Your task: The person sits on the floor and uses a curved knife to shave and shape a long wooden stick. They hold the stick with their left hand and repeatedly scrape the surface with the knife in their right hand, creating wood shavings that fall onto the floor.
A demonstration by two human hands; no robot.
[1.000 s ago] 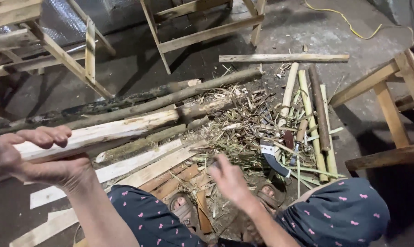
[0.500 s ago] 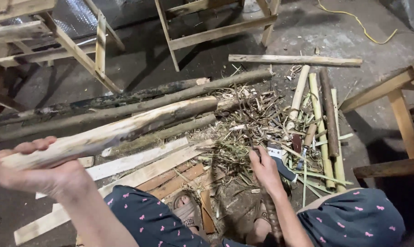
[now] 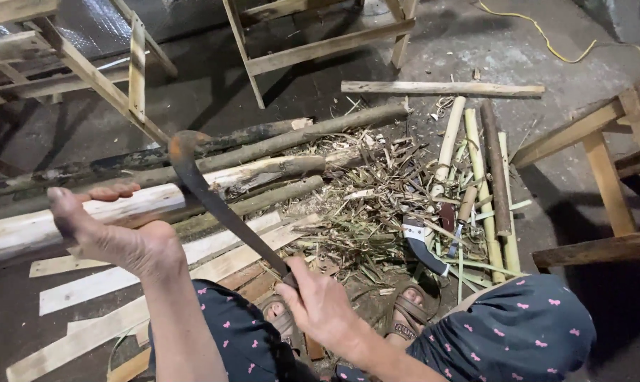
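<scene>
The left hand (image 3: 111, 237) is clamped on a peeled pole (image 3: 150, 201). The right hand (image 3: 320, 301) grips a hooked blade (image 3: 214, 201), its curved tip resting over the pole just beside the left hand.

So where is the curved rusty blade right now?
The curved rusty blade is left of centre in the head view, held by the right hand, its hooked tip against the pale peeled pole.

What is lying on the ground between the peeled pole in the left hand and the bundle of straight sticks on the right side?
In the head view, between the peeled pole and the bundle of sticks lies a heap of bark strips and shavings, with a second curved knife at its near edge.
</scene>
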